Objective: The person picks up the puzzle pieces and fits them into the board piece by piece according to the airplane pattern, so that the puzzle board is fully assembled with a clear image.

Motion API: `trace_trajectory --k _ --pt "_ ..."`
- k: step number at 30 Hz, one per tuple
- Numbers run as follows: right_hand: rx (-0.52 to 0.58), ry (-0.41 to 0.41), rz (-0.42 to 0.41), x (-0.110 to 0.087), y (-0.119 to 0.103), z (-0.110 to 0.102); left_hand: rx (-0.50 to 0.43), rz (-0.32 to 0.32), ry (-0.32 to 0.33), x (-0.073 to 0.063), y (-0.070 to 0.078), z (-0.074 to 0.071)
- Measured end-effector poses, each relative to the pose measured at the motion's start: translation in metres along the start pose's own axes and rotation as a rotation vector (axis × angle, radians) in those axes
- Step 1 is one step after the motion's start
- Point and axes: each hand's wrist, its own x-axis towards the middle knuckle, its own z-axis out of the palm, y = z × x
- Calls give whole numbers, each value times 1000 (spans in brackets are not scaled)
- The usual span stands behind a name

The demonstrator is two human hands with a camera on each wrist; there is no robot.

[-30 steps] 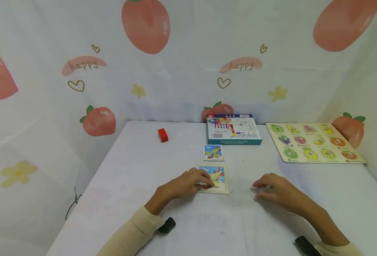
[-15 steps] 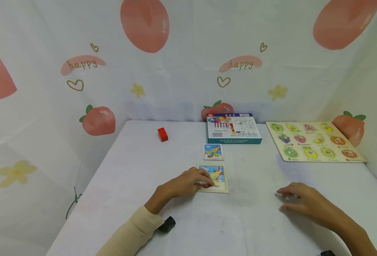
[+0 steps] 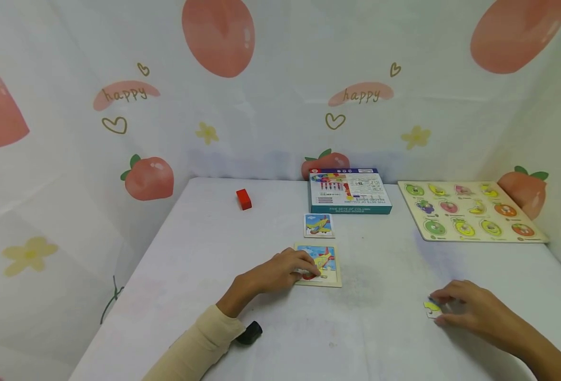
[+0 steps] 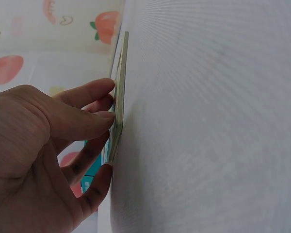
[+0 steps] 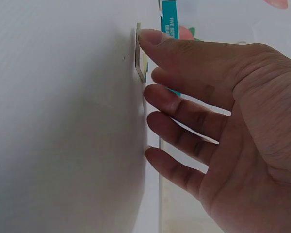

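A wooden jigsaw board (image 3: pixel 330 283) with a yellow aeroplane picture lies flat at the middle of the table. My left hand (image 3: pixel 277 271) rests over its left part, fingertips on the picture and hiding some of it. In the left wrist view, thumb and fingers touch the board (image 4: pixel 124 73) along its near side. To the right, my right hand (image 3: pixel 482 313) pinches a small yellow-and-white puzzle piece (image 3: pixel 431 308) at the table surface. The right wrist view shows my thumb against this piece (image 5: pixel 137 48), the other fingers slightly bent.
Behind the board lies a small aeroplane picture card (image 3: pixel 319 226). A flat teal-edged box (image 3: pixel 350 194) stands at the back, with a fruit peg board (image 3: pixel 470 211) to its right. A red block (image 3: pixel 244 199) sits at the back left. Printed cloth (image 3: pixel 270 106) hangs behind the table.
My right hand has moved right and toward me, away from the jigsaw board; the puzzle piece between its fingers now shows plainly. My left hand has stayed on the board.
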Motion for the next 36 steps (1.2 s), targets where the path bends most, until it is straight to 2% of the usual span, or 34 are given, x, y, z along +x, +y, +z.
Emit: trace_trajectory --k 6,20,29,36 --pt "-55 42 -15 -5 6 1 -12 -14 -2 0 1 0" --pt "-43 67 -56 -6 3 2 -14 -32 -6 -2 4 -1" --pt "-48 57 -8 -5 1 1 -7 -20 -6 0 3 0" --pt "-16 22 25 9 -11 -4 -6 -19 -1 0 4 -1"
